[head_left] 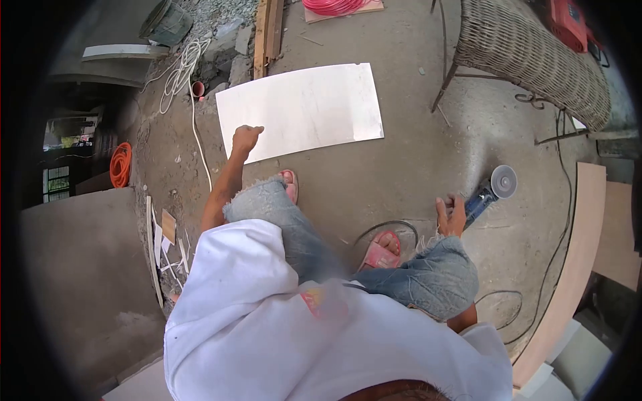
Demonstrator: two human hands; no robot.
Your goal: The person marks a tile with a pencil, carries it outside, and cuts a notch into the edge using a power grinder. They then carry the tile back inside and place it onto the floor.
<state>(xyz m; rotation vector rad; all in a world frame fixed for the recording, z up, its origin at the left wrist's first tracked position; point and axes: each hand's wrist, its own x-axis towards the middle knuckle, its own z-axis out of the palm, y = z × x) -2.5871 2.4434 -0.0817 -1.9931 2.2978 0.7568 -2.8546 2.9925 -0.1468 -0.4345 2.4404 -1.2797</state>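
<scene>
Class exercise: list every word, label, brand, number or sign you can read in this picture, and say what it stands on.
No text can be read.
White tile: blank.
Angle grinder by the right hand: any marking is too small to read.
Red power tool on the wicker chair: any label is blurred.
Left hand rests on the tile's edge.

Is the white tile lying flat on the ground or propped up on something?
Flat: the white tile lies face-up on the concrete floor, no edge visibly raised. The left hand rests at its near edge.
</scene>
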